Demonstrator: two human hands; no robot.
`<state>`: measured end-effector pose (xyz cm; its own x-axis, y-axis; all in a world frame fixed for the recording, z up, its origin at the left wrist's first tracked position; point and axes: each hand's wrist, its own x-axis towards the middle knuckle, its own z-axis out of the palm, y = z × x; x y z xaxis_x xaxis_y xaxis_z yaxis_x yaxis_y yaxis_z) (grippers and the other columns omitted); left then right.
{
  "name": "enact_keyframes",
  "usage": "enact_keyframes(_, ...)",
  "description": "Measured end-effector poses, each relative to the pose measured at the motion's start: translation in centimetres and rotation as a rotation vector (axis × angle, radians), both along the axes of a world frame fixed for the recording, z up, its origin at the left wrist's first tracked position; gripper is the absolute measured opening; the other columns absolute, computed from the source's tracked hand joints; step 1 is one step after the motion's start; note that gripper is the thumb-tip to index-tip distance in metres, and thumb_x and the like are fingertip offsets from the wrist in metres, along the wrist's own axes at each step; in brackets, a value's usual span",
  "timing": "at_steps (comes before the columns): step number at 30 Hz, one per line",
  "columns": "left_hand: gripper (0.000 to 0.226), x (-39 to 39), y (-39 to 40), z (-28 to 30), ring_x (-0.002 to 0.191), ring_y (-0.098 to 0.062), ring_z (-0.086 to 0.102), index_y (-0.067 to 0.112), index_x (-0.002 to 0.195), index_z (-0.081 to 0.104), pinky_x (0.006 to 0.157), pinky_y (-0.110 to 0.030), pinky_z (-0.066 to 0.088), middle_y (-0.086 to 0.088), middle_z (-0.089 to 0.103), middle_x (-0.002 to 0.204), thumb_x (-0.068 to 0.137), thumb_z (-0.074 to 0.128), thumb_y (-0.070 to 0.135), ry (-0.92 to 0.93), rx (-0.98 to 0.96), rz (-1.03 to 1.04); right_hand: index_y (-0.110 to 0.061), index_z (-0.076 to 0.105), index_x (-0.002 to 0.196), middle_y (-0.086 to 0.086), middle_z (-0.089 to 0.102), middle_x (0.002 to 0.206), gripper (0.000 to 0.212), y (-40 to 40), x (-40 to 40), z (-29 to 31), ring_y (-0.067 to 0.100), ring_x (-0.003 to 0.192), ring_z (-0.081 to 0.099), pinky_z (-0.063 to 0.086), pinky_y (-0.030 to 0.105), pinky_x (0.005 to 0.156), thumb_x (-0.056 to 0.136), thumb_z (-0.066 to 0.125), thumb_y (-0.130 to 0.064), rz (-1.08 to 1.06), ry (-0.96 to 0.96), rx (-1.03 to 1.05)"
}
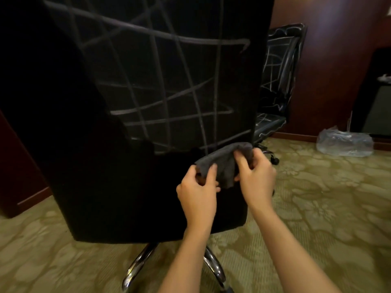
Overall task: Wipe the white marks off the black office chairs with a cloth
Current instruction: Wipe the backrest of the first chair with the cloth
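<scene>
The back of a black office chair (101,157) fills the left and middle of the view. White crossing marks (169,98) cover its upper and middle part, while the lower left part is plain black. In front of the chair's lower right edge I hold a grey cloth (224,161) with both hands. My left hand (197,191) pinches its left edge, and my right hand (257,178) grips its right side. A second black chair (277,81) with white marks stands behind, to the right.
The near chair's chrome base legs (213,269) spread over the patterned green carpet (317,208). A clear plastic bag (344,142) lies by the wooden wall at the right. Dark wooden furniture (19,166) stands at the left.
</scene>
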<state>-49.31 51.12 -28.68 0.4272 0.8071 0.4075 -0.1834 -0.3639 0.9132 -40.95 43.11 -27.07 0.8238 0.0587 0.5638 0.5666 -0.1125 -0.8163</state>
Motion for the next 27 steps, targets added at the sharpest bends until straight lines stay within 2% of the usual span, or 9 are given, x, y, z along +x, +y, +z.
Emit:
enact_keyframes(3,0.013,0.5,-0.1,-3.4,0.057,-0.008,0.070,0.020,0.084,0.066,0.064,-0.036,0.061,0.001,0.070,0.063,0.091,0.072,0.029,0.059,-0.067,0.058,-0.016,0.060,0.086,-0.007,0.064,0.070,0.020,0.1,0.2,-4.6,0.018,0.067,0.065,0.046,0.033,0.061,0.096,0.060,-0.032,-0.005,0.062,-0.084)
enact_keyframes(5,0.015,-0.3,-0.4,-5.9,0.059,-0.006,0.070,0.021,0.081,0.064,0.064,-0.041,0.061,0.006,0.071,0.064,0.090,0.072,0.028,0.117,-0.055,0.096,-0.020,0.060,0.084,-0.010,0.062,0.065,0.015,-0.5,-0.3,-8.1,0.016,0.064,0.066,0.042,0.026,0.056,0.096,0.062,-0.028,0.037,0.154,-0.127)
enact_keyframes(7,0.013,-0.8,-1.3,-6.0,0.058,-0.005,0.070,0.022,0.081,0.064,0.061,-0.037,0.060,0.003,0.072,0.067,0.090,0.072,0.025,0.111,-0.076,0.101,-0.022,0.058,0.078,-0.010,0.064,0.062,0.019,-1.2,-0.3,-8.9,0.007,0.058,0.065,0.044,0.025,0.053,0.095,0.064,-0.027,0.095,0.204,-0.106)
enact_keyframes(9,0.011,0.0,-1.9,-3.6,0.056,-0.006,0.070,0.019,0.082,0.066,0.057,-0.027,0.057,-0.001,0.073,0.068,0.090,0.072,0.024,0.026,-0.087,0.084,-0.022,0.058,0.077,-0.011,0.066,0.067,0.020,-1.7,0.9,-6.1,0.003,0.060,0.064,0.049,0.027,0.056,0.093,0.066,-0.031,0.087,0.139,-0.032)
enact_keyframes(13,0.022,2.4,-2.2,3.3,0.052,-0.010,0.069,0.026,0.073,0.060,0.062,-0.041,0.058,0.004,0.067,0.055,0.091,0.072,0.031,-0.107,0.042,0.058,-0.023,0.059,0.085,0.000,0.066,0.076,0.020,-2.2,3.7,2.4,0.022,0.074,0.066,0.055,0.051,0.067,0.093,0.063,-0.040,0.089,-0.032,0.143)
enact_keyframes(16,0.022,3.2,-1.7,3.8,0.056,-0.007,0.069,0.026,0.074,0.058,0.066,-0.044,0.060,0.004,0.069,0.057,0.092,0.071,0.031,-0.087,0.057,0.060,-0.021,0.057,0.086,-0.002,0.065,0.076,0.018,-1.6,4.1,2.3,0.019,0.074,0.066,0.055,0.054,0.068,0.095,0.062,-0.036,0.087,-0.015,0.126)
enact_keyframes(19,0.022,2.0,-1.6,-0.4,0.059,-0.002,0.069,0.020,0.075,0.060,0.064,-0.042,0.060,0.003,0.069,0.059,0.091,0.070,0.031,0.015,0.079,0.078,-0.021,0.056,0.085,-0.004,0.064,0.074,0.015,-1.3,3.3,-2.7,0.014,0.072,0.065,0.054,0.054,0.068,0.096,0.062,-0.029,0.099,0.078,0.075)
enact_keyframes(22,0.021,1.3,-2.0,-2.6,0.060,-0.001,0.069,0.020,0.076,0.062,0.062,-0.043,0.060,0.004,0.069,0.059,0.091,0.070,0.032,0.045,0.062,0.079,-0.025,0.055,0.082,-0.005,0.065,0.073,0.017,-1.9,3.1,-4.8,0.015,0.071,0.066,0.055,0.054,0.066,0.095,0.061,-0.035,0.140,0.135,0.027)
enact_keyframes(27,0.023,3.5,-2.6,4.8,0.055,-0.008,0.069,0.027,0.074,0.057,0.066,-0.047,0.060,0.005,0.069,0.057,0.092,0.070,0.030,-0.119,0.092,0.057,-0.026,0.056,0.086,-0.005,0.065,0.077,0.014,-2.2,4.4,4.0,0.016,0.077,0.066,0.056,0.054,0.069,0.095,0.061,-0.035,0.095,-0.020,0.133)
